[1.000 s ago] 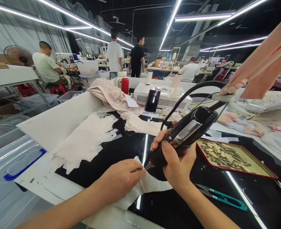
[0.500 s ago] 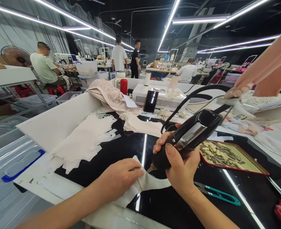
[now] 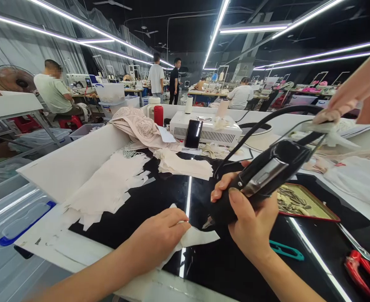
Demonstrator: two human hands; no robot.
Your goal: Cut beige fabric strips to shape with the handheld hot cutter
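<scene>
In my right hand (image 3: 252, 224) is a black corded handheld tool (image 3: 284, 157) with a silver lever and a small metal tip, tilted down to the left. My fingers and thumb wrap around its body. My left hand (image 3: 158, 235) pinches a small cream fabric piece (image 3: 200, 238) against the glossy black tabletop (image 3: 134, 220). One curved end of the piece shows right of my fingers; my hand covers its middle. The tool's tip is just above that end, and I cannot tell whether they touch. A pinkish strip (image 3: 345, 98) is gathered around the tool's cord end.
Stacked cream fabric pieces (image 3: 106, 184) lie at left, another stack (image 3: 186, 164) ahead. A phone (image 3: 193, 134) leans on a white vented box (image 3: 219, 132). At right are a tray of seeds (image 3: 323, 207), teal thread snips (image 3: 287, 250) and red-handled pliers (image 3: 356, 268). People work beyond.
My right hand and the tool have shifted right, away from my left hand. The fabric's free end now points slightly upward. The view has turned a little to the right.
</scene>
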